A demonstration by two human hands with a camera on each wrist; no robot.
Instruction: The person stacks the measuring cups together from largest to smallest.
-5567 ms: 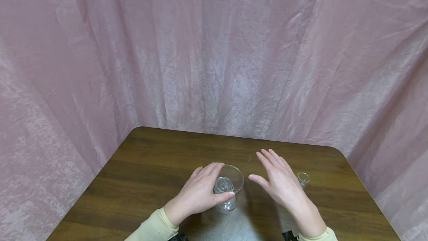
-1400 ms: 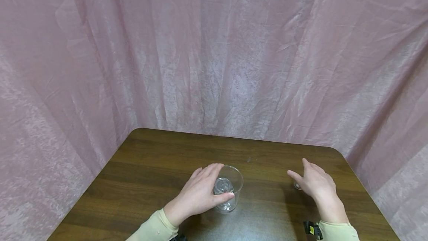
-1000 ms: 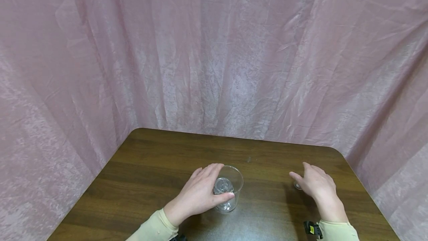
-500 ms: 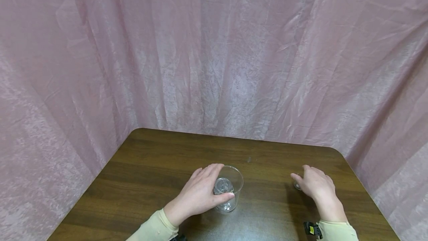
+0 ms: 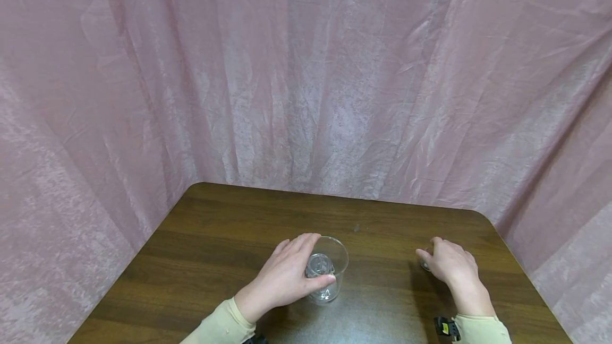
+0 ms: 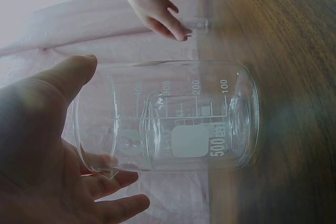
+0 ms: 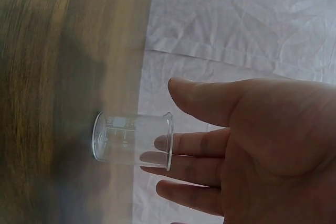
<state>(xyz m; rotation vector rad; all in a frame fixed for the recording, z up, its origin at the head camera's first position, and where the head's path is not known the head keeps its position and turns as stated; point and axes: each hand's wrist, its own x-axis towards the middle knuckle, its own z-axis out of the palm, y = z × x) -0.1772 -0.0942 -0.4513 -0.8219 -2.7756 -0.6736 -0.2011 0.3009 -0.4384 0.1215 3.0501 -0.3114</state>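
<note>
My left hand (image 5: 285, 275) grips the rim of a large glass beaker (image 6: 239, 114) marked 500 ml, thumb on one side and fingers on the other. The beaker stands upright on the table. Inside it sits a smaller glass beaker (image 5: 319, 265); whether it holds others I cannot tell. To the right, my right hand (image 5: 454, 264) is lowered around a tiny glass beaker (image 7: 123, 137), mostly hidden by that hand in the head view. In the right wrist view the thumb stands apart from the tiny beaker's rim, and the straight fingers show behind its glass.
Everything stands on a brown wooden table (image 5: 248, 216) with rounded far corners. Pink curtains (image 5: 306, 78) hang behind it and at both sides. A small clear mark or speck (image 5: 356, 228) lies toward the far edge. Black bands sit at both wrists.
Several seconds ago my right hand was beside the large beaker; it moved right to the tiny beaker. Over the last second it sank slightly lower around it. My left hand has stayed still.
</note>
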